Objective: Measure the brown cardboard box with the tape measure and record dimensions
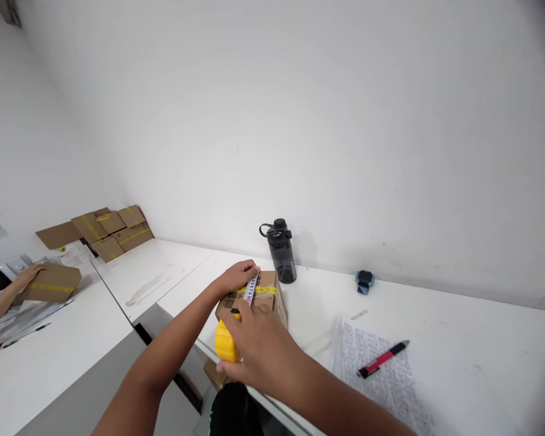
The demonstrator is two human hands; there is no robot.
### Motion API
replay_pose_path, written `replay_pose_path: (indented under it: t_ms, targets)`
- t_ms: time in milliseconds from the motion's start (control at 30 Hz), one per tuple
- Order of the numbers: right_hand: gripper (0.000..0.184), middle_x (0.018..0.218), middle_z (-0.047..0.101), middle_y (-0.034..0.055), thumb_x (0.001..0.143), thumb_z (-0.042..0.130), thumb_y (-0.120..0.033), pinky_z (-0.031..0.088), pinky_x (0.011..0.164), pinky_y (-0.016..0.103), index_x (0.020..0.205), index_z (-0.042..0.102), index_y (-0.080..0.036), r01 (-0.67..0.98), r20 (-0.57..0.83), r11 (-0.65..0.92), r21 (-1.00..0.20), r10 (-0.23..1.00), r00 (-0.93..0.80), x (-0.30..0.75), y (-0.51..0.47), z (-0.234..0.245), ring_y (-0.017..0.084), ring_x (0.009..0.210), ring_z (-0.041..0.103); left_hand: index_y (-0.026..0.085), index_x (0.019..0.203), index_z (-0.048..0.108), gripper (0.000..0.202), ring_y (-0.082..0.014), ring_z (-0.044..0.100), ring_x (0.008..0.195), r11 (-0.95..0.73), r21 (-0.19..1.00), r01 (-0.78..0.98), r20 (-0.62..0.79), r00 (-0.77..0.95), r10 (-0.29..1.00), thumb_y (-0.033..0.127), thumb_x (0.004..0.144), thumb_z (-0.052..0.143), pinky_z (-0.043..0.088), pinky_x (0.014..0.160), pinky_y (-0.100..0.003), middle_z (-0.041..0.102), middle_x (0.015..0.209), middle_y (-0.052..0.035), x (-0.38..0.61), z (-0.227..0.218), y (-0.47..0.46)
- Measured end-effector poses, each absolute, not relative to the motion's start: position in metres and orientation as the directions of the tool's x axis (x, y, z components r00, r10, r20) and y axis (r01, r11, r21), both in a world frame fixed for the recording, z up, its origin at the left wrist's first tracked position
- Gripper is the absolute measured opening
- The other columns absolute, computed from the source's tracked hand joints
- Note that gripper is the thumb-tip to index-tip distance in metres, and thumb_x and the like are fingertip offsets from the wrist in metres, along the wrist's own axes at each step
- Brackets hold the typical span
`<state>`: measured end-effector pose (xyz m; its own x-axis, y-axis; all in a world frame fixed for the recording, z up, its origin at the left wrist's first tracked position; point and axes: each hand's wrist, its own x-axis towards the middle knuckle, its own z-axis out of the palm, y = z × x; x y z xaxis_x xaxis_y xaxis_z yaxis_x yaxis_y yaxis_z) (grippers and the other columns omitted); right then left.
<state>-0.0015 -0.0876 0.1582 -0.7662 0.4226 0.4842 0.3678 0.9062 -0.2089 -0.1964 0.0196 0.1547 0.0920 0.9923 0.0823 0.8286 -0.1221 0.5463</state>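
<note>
Nearest, our right hand (260, 340) closes around the yellow tape measure (226, 343), its forearm slanting in from the right. The blade (251, 289) is already drawn out across the top of the cardboard box (269, 279) on the table (320, 287), and not yet wound back. Farther off, our left hand (238, 276) reaches over with bent fingers by the blade's far end; whether they pinch it, we cannot tell.

Tape measure (226, 342): 1. Cardboard boxes (267, 280): 1 under the tape measure, 1 in a co-worker's hand (29, 276), several elsewhere, number unclear. Water bottle (281, 257): 1. Pens (384, 358): 2. Teal-black device (364, 279): 1. Written page (367, 339): 1.
</note>
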Motion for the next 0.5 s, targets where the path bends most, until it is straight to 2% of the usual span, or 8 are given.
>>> replay_pose_path:
  t_ms: [100, 300, 500]
  targets:
    - [0.059, 0.101, 0.062, 0.0149, 0.073, 0.068, -0.054, 0.049, 0.072, 0.044, 0.119, 0.052, -0.02, 0.37, 0.472, 0.907, -0.201, 0.421, -0.775, 0.0, -0.085, 0.16, 0.031, 0.084, 0.061, 0.019, 0.078, 0.052, 0.039, -0.0144, 0.046, 0.066, -0.097, 0.543, 0.834, 0.064, 0.073, 0.995, 0.056, 0.086, 0.042, 0.038, 0.062, -0.027, 0.052, 0.071, 0.0022, -0.197, 0.154, 0.02]
    - [0.061, 0.094, 0.062, 0.0148, 0.068, 0.067, -0.063, 0.049, 0.071, 0.046, 0.109, 0.055, -0.02, 0.328, 0.457, 0.933, -0.149, 0.36, -0.814, -0.002, -0.105, 0.16, 0.032, 0.082, 0.061, 0.019, 0.079, 0.053, 0.041, -0.0168, 0.051, 0.073, -0.081, 0.513, 0.855, 0.077, 0.048, 0.996, 0.057, 0.086, 0.04, 0.04, 0.069, -0.029, 0.058, 0.077, 0.0001, -0.197, 0.153, 0.021]
    - [0.069, 0.087, 0.062, 0.0137, 0.066, 0.064, -0.071, 0.05, 0.065, 0.046, 0.112, 0.056, -0.02, 0.268, 0.357, 0.95, -0.16, 0.308, -0.882, -0.003, -0.121, 0.164, 0.03, 0.074, 0.06, 0.019, 0.076, 0.051, 0.041, -0.0157, 0.048, 0.068, -0.082, 0.549, 0.832, 0.079, 0.047, 0.996, 0.058, 0.086, 0.041, 0.038, 0.066, -0.029, 0.054, 0.072, 0.0012, -0.194, 0.156, 0.017]
